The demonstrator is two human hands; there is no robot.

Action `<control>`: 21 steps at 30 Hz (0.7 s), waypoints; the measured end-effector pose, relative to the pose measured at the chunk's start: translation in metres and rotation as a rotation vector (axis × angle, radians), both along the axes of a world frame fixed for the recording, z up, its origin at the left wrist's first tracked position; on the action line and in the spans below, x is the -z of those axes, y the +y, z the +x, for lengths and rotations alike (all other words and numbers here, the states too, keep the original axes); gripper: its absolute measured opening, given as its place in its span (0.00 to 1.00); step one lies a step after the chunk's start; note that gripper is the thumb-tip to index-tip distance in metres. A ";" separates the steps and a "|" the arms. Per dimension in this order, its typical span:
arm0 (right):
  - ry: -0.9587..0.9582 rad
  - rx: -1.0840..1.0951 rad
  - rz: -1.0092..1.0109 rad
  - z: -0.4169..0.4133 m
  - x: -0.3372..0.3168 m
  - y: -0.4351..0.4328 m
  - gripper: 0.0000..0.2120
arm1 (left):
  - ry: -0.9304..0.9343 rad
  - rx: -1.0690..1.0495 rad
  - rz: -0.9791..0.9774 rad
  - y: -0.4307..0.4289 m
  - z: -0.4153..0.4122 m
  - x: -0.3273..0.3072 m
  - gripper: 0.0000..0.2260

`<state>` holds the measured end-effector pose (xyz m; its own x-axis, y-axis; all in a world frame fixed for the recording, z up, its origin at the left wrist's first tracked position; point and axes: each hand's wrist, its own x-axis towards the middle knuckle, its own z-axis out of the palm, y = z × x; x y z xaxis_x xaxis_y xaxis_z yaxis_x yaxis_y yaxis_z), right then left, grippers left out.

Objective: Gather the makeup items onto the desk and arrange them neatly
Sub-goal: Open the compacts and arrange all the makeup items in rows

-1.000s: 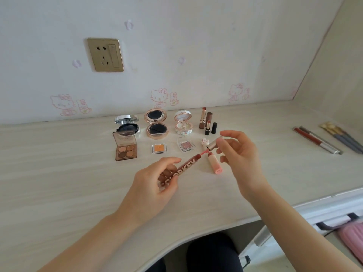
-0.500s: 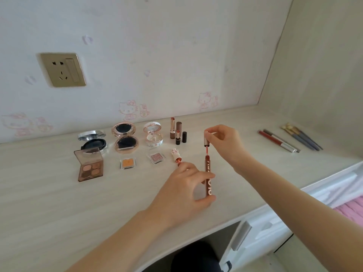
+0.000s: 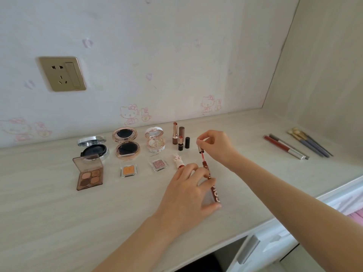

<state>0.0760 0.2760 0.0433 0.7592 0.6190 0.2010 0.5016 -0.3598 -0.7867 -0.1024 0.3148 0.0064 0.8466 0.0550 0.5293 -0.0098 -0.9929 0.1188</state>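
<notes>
A pale wooden desk [image 3: 49, 213] meets a stickered wall [image 3: 176, 46] with one socket [image 3: 62, 74]. Three open compacts [image 3: 126, 143] stand in a row. The left hand [image 3: 186, 195] grips the gloss tube [image 3: 215, 194]; the right hand [image 3: 218, 146] pinches its wand [image 3: 202, 157].

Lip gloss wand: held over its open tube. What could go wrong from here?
1. The wand, pinched by the right hand, could miss the tube mouth and smear the left hand or desk.
2. The right hand sits close to the uncapped upright lipsticks; a bump may topple them.
</notes>
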 end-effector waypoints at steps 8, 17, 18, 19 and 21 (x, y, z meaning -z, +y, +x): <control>-0.005 -0.089 -0.134 -0.001 0.009 0.023 0.05 | 0.005 -0.058 -0.025 0.002 -0.003 0.002 0.21; -0.095 -0.095 -0.188 -0.003 0.028 0.041 0.05 | 0.030 -0.103 -0.098 0.006 -0.004 0.005 0.21; -0.101 -0.096 -0.189 -0.003 0.028 0.044 0.04 | 0.034 -0.106 -0.108 0.007 -0.004 0.005 0.21; -0.105 -0.100 -0.189 -0.003 0.029 0.045 0.04 | 0.038 -0.107 -0.118 0.008 -0.004 0.005 0.20; -0.110 -0.108 -0.191 -0.003 0.030 0.047 0.02 | 0.040 -0.106 -0.137 0.009 -0.004 0.005 0.20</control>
